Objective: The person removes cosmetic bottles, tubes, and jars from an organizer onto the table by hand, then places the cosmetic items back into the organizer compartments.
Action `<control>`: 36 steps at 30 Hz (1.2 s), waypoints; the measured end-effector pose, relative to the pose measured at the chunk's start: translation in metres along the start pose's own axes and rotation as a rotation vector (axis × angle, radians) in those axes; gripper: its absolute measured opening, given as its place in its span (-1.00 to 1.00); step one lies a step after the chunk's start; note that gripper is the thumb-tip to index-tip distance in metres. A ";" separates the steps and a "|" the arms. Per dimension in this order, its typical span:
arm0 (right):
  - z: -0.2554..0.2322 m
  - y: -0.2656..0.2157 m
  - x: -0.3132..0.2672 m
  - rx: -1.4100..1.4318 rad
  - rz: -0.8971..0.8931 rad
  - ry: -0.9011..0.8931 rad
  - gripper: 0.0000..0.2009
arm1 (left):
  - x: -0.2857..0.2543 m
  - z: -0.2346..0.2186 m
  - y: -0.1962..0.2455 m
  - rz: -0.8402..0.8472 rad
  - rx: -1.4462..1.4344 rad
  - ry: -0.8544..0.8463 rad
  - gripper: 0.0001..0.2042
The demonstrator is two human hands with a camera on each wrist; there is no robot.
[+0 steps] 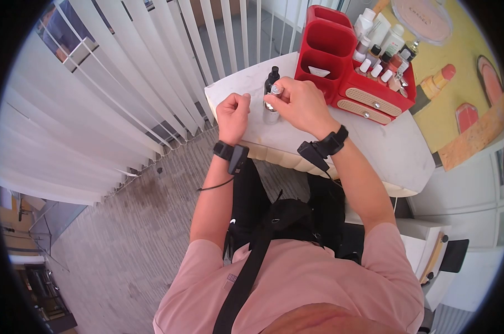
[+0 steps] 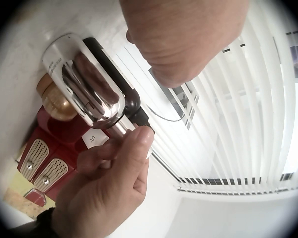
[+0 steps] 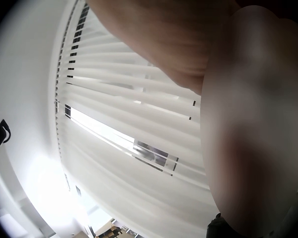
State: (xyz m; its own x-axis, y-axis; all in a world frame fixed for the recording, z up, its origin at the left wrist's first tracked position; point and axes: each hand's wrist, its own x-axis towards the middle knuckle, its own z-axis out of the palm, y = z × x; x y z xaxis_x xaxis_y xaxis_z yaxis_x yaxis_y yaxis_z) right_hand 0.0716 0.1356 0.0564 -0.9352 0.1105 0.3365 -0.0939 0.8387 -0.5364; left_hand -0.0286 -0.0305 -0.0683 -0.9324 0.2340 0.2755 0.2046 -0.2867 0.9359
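Observation:
On the marble-look tabletop stands a shiny silver bottle (image 2: 92,84), mirror-like in the left wrist view. My right hand (image 1: 305,106) pinches its narrow top between thumb and fingertips; the same hand (image 2: 109,183) covers much of the bottle's neck in the left wrist view. Just behind it is a black bottle (image 1: 272,77) with a black top. To the left, apart from both bottles, my left hand (image 1: 233,118) is curled into a fist near the table edge, and its palm side is hidden. In the right wrist view a blurred shape covers the right side.
A red cosmetics organizer (image 1: 325,47) with drawers and several small bottles stands right of my hands. Beside it, in the left wrist view, is a gold-lidded jar (image 2: 59,103). White vertical blinds (image 1: 124,83) hang left of the table (image 1: 385,153). Makeup-themed boards (image 1: 458,83) lean at the right.

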 end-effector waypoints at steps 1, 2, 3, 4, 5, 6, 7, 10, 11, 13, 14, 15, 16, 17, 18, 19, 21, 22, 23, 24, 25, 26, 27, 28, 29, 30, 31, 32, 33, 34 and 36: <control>-0.003 -0.001 -0.001 0.002 0.012 -0.038 -0.70 | 0.000 0.000 0.000 -0.001 0.003 -0.002 -0.68; -0.007 -0.002 -0.002 0.001 0.012 -0.038 -0.70 | -0.001 0.000 0.000 -0.001 0.001 -0.002 -0.68; -0.010 -0.003 -0.004 0.008 -0.014 -0.056 -0.71 | -0.001 0.000 0.001 -0.004 0.006 -0.001 -0.68; -0.012 -0.003 -0.006 0.014 -0.041 -0.073 -0.73 | -0.002 -0.001 0.001 -0.006 0.011 -0.001 -0.68; -0.013 -0.003 -0.008 0.012 -0.040 -0.070 -0.73 | -0.002 -0.001 0.002 -0.004 0.009 -0.003 -0.68; -0.014 -0.003 -0.011 0.015 -0.058 -0.094 -0.74 | -0.003 -0.001 0.002 -0.011 0.013 0.004 -0.68; -0.015 -0.003 -0.014 0.015 -0.074 -0.117 -0.75 | -0.003 -0.001 0.002 -0.018 0.015 0.010 -0.67; -0.015 0.001 -0.024 0.004 -0.211 -0.060 -0.80 | -0.002 0.000 0.003 -0.018 0.031 0.007 -0.67; -0.018 0.000 -0.028 0.002 -0.240 -0.070 -0.80 | -0.002 0.000 0.003 -0.014 0.024 0.000 -0.67; -0.020 0.001 -0.038 -0.007 -0.265 -0.055 -0.81 | -0.002 -0.001 0.002 -0.010 0.033 0.004 -0.67; -0.021 0.002 -0.041 -0.008 -0.290 -0.046 -0.81 | -0.002 -0.001 0.001 -0.007 0.028 -0.002 -0.67; -0.025 0.001 -0.044 -0.007 -0.281 -0.056 -0.80 | -0.002 0.000 0.000 0.010 0.029 0.000 -0.67; -0.030 0.001 -0.046 -0.014 -0.279 -0.053 -0.80 | -0.002 0.000 -0.001 0.027 0.030 0.003 -0.66; -0.035 0.002 -0.048 -0.008 -0.272 -0.051 -0.81 | -0.001 0.000 -0.002 0.028 0.018 -0.002 -0.66; -0.041 0.001 -0.049 -0.002 -0.266 -0.048 -0.81 | -0.001 0.001 -0.002 0.030 0.013 -0.005 -0.66; -0.049 -0.001 -0.050 -0.007 -0.266 -0.046 -0.81 | -0.002 0.001 -0.001 0.020 0.021 0.002 -0.66; -0.067 -0.007 -0.051 0.061 -0.186 -0.031 -0.79 | -0.002 0.000 -0.002 0.013 0.023 0.007 -0.66; -0.076 -0.008 -0.051 0.055 -0.186 -0.028 -0.79 | -0.002 0.000 -0.002 0.017 0.031 0.008 -0.66; -0.087 -0.008 -0.049 0.051 -0.187 0.012 -0.80 | -0.001 0.000 -0.003 0.020 0.038 0.009 -0.66; -0.098 -0.009 -0.046 0.046 -0.188 0.050 -0.80 | -0.001 0.000 -0.003 0.023 0.032 0.006 -0.66; -0.109 -0.009 -0.043 -0.012 -0.225 0.102 -0.80 | -0.001 -0.001 -0.002 0.003 0.048 0.005 -0.66; -0.120 -0.010 -0.040 -0.019 -0.226 0.105 -0.80 | -0.001 -0.001 -0.002 -0.017 0.064 0.003 -0.66; -0.131 -0.012 -0.036 -0.033 -0.217 0.139 -0.80 | -0.002 -0.002 -0.002 -0.013 0.058 -0.002 -0.66; -0.141 -0.012 -0.031 -0.045 -0.208 0.173 -0.79 | -0.001 -0.002 -0.002 -0.012 0.054 -0.003 -0.65; -0.152 -0.009 -0.025 -0.095 -0.224 0.201 -0.77 | -0.001 -0.002 -0.002 -0.012 0.051 -0.003 -0.65; -0.161 -0.007 -0.018 -0.099 -0.225 0.205 -0.77 | -0.001 -0.001 -0.001 -0.008 0.048 -0.006 -0.65; -0.169 -0.005 -0.010 -0.118 -0.221 0.238 -0.77 | -0.001 -0.001 0.000 -0.017 0.046 -0.003 -0.65; -0.175 -0.002 -0.003 -0.136 -0.217 0.270 -0.77 | -0.002 -0.001 0.001 -0.025 0.044 0.000 -0.65; -0.181 0.001 0.003 -0.173 -0.233 0.296 -0.76 | -0.002 -0.002 0.000 -0.021 0.042 0.000 -0.65; -0.185 0.004 0.008 -0.176 -0.239 0.300 -0.76 | -0.002 -0.002 -0.001 -0.004 0.036 -0.002 -0.65; -0.189 0.011 0.016 -0.252 -0.225 0.330 -0.75 | -0.001 -0.002 -0.001 0.018 0.027 -0.001 -0.66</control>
State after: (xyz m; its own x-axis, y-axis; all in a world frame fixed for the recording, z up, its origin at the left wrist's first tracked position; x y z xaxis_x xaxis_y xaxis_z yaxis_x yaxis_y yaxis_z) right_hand 0.1197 0.2476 0.2023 -0.7390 0.0409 0.6724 -0.1577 0.9599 -0.2317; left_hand -0.0285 -0.0323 -0.0704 -0.9280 0.2303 0.2929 0.2295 -0.2659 0.9363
